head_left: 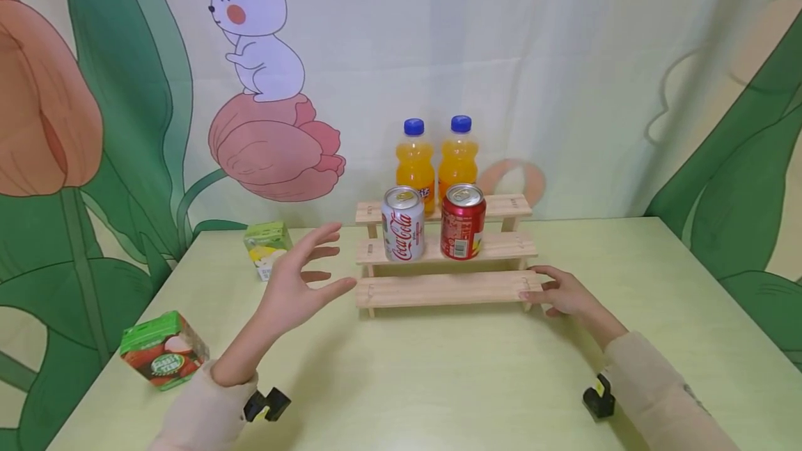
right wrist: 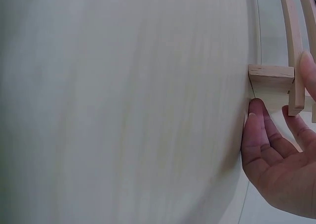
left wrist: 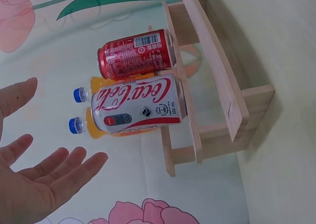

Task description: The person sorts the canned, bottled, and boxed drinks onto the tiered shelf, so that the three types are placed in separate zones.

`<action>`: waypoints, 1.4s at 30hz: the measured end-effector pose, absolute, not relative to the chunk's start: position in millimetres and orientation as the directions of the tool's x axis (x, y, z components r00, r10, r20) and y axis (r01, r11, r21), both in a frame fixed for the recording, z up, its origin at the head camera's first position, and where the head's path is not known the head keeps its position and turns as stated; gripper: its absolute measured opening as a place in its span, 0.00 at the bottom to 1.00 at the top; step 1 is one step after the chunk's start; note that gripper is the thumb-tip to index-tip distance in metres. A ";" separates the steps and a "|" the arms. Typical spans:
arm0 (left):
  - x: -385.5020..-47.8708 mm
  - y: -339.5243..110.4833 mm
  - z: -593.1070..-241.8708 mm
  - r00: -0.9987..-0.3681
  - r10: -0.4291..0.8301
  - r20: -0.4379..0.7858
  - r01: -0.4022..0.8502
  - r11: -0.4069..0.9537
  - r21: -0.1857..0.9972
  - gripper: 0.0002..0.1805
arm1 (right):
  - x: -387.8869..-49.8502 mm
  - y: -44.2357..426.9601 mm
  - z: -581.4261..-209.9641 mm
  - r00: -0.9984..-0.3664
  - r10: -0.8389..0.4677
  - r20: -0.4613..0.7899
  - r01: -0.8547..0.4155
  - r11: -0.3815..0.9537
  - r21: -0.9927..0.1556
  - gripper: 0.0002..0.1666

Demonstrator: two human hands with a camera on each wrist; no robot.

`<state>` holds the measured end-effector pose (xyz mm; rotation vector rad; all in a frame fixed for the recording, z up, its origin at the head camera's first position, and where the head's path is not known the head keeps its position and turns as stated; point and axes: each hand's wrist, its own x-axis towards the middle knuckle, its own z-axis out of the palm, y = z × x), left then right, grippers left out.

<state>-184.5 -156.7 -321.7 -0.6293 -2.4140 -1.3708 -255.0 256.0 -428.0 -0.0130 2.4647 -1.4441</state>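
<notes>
Since the wooden rack [head_left: 441,289] stands free on the counter [head_left: 432,381] with its upper steps loaded, a hold at one end is reasonable. The right hand [head_left: 564,293] grips the right end of its front step, thumb over the board, the other fingers bent around the end and beside the leg, presumably to check sliding or tipping.

The left hand [head_left: 291,294] is off the rack, near its left end; fingers spread wide, holding nothing. That posture leaves it apart from the load.

On the rack's middle step, the white can [head_left: 404,225] stands left and the red can [head_left: 464,223] right, both upright and spaced apart, so neither leans on the other. Behind them at the rack's top step are the left bottle [head_left: 415,159] and right bottle [head_left: 459,155]; the taller items at the rear show over the cans. Their bases are largely hidden, so full seating cannot be confirmed.

Left of the rack, the green carton [head_left: 267,249] is nearer and the lychee carton [head_left: 164,350] farther off, towards the person.
</notes>
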 end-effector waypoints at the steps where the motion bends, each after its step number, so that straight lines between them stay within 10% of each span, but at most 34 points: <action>1: -183.4 -158.2 -321.9 -0.858 0.230 0.458 0.511 0.456 0.729 0.40 | -255.0 255.5 -428.1 -0.960 -0.153 -0.235 0.130 0.502 -0.855 0.47; 42: -157.3 -220.3 -334.3 -0.841 0.282 0.462 0.536 0.551 0.640 0.28 | -255.7 256.8 -429.7 -0.955 -0.154 -0.252 0.139 0.520 -0.843 0.47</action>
